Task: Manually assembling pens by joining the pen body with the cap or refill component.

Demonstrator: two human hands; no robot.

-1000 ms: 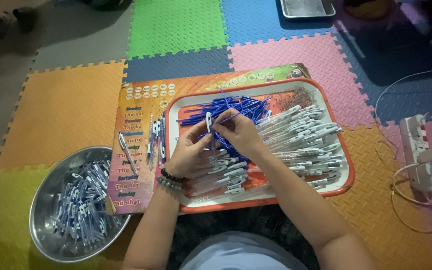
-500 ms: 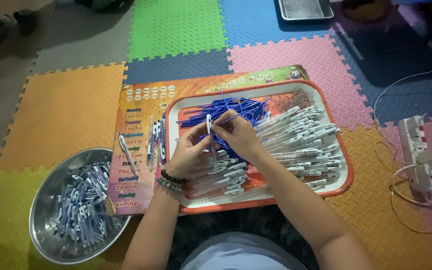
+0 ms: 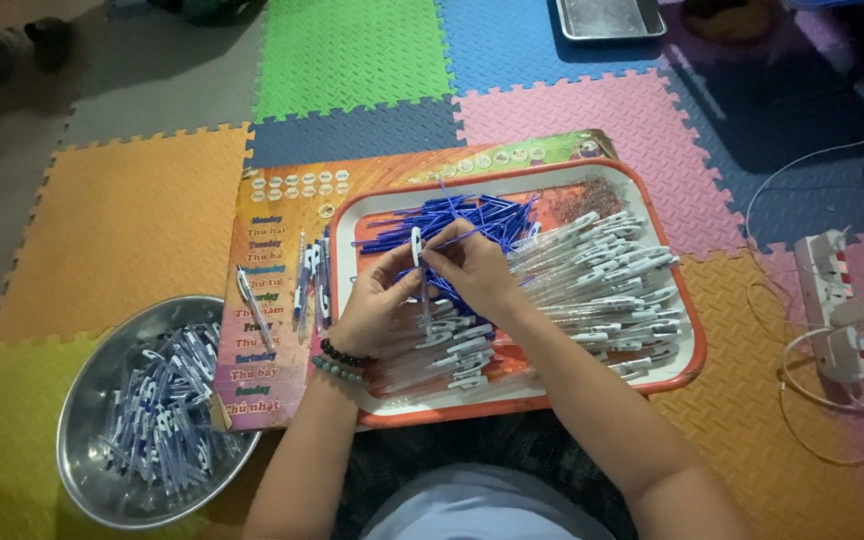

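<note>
My left hand holds a clear pen barrel with a white clip upright over the orange-rimmed tray. My right hand pinches a thin blue refill with its tip at the top of that barrel. Behind my hands lies a heap of blue refills. A large pile of empty clear barrels with white clips fills the tray's right and front. Beaded bracelets sit on my left wrist.
A steel bowl at the left front holds several finished pens. A few finished pens lie on an orange printed board under the tray. A white power strip with cables lies right. A metal tray sits far back on foam mats.
</note>
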